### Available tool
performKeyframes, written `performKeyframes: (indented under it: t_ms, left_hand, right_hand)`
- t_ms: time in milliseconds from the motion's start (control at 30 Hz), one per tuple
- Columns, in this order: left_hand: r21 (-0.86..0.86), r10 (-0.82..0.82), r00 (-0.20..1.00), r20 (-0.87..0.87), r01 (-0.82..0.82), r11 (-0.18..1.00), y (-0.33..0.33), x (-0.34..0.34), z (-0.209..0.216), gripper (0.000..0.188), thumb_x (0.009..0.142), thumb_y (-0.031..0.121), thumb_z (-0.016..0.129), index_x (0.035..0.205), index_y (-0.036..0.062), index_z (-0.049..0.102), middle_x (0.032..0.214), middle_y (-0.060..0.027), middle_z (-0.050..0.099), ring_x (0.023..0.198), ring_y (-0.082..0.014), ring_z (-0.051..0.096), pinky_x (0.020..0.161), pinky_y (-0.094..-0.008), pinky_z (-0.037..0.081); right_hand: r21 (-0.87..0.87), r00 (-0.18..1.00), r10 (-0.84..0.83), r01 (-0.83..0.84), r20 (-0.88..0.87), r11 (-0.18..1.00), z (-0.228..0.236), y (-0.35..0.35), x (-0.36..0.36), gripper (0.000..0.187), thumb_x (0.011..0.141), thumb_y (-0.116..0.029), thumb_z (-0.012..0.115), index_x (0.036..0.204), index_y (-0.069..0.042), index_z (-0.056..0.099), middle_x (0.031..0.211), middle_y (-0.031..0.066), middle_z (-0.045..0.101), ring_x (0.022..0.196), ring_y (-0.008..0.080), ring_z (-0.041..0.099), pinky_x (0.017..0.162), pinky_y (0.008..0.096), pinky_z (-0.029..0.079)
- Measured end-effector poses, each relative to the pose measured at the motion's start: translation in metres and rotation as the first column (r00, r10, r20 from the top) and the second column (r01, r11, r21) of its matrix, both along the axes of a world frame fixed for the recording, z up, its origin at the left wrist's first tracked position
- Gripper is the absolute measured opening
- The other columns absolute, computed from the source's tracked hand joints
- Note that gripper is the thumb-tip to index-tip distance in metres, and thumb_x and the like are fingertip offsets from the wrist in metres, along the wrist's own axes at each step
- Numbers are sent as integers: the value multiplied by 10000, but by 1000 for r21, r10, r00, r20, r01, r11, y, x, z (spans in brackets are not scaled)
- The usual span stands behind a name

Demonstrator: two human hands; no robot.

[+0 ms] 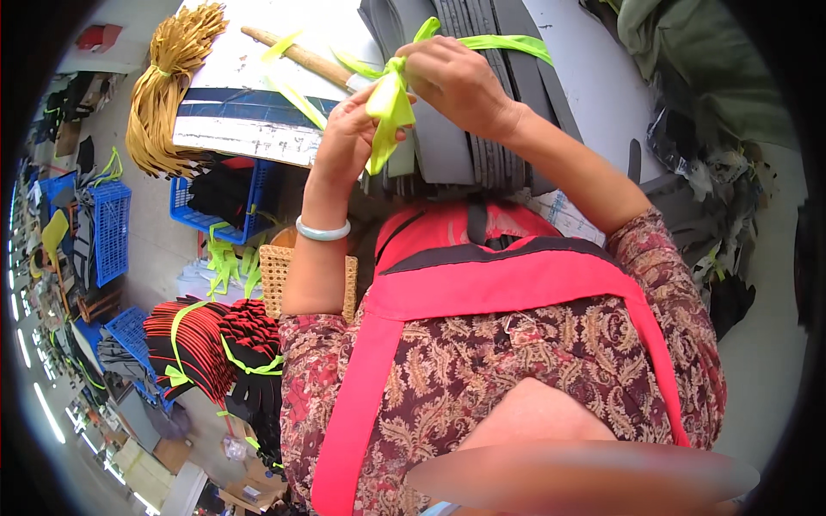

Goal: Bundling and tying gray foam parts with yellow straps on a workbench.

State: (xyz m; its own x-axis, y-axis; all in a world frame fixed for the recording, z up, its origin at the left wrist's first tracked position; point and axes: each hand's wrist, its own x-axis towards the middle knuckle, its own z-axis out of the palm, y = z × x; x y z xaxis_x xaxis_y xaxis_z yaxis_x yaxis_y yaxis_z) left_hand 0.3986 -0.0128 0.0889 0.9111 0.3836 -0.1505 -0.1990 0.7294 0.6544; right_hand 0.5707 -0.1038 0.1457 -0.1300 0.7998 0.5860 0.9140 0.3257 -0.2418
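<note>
Grey stack of flat pieces (447, 150) was set at the near edge of a white table (232, 73), in front of the person's body, with its layers seen edge-on as dark lines. The table was marked by a dark blue band along its near side and by scuffed paint. A pink apron (508, 284) was worn over a patterned shirt (490, 353). At the far right, a heap of olive cloth (688, 60) was seen. Below and to the left, a bundle of black, red-edged pieces (185, 344) was tied with a lime band (177, 331). A blue crate (181, 206) was filled with dark material under the table's left end. Over that table corner a bundle of golden strips (168, 103) was draped, gathered near its middle.

Above the stack, both hands were raised to one knot. By the right hand (465, 82) the knot was pinched between bent fingertips; by the left hand (348, 129), its fingers curled, the hanging tail was gripped. A wooden-handled tool (297, 58) was laid on the table, its far end hidden near the left hand. The lime strip (391, 107) was knotted above the stack's left part, and a length of it was stretched across to the right. On the left wrist a pale bracelet (323, 230) was worn.
</note>
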Motion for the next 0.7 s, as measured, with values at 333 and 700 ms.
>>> performKeyframes:
  t_ms: [333, 700]
  left_hand:
    - [14, 166, 973, -161, -166, 986, -19, 14, -5, 214, 888, 196, 600, 985, 5, 600, 839, -49, 600, 677, -134, 515, 631, -270, 422]
    - [246, 146, 981, -129, -111, 963, -26, 7, 10, 199, 886, 189, 609, 898, -6, 647, 745, -10, 597, 574, -62, 462, 531, -199, 373]
  right_hand:
    - [-78, 954, 54, -32, 293, 996, -1, -7, 7, 197, 773, -126, 619, 964, -109, 577, 1069, 50, 554, 893, 193, 578, 801, 322, 470]
    - [-579, 311, -489, -433, -815, 691, 9, -18, -4, 261, 903, -264, 563, 801, -38, 644, 580, -13, 547, 492, 31, 471, 461, 171, 371]
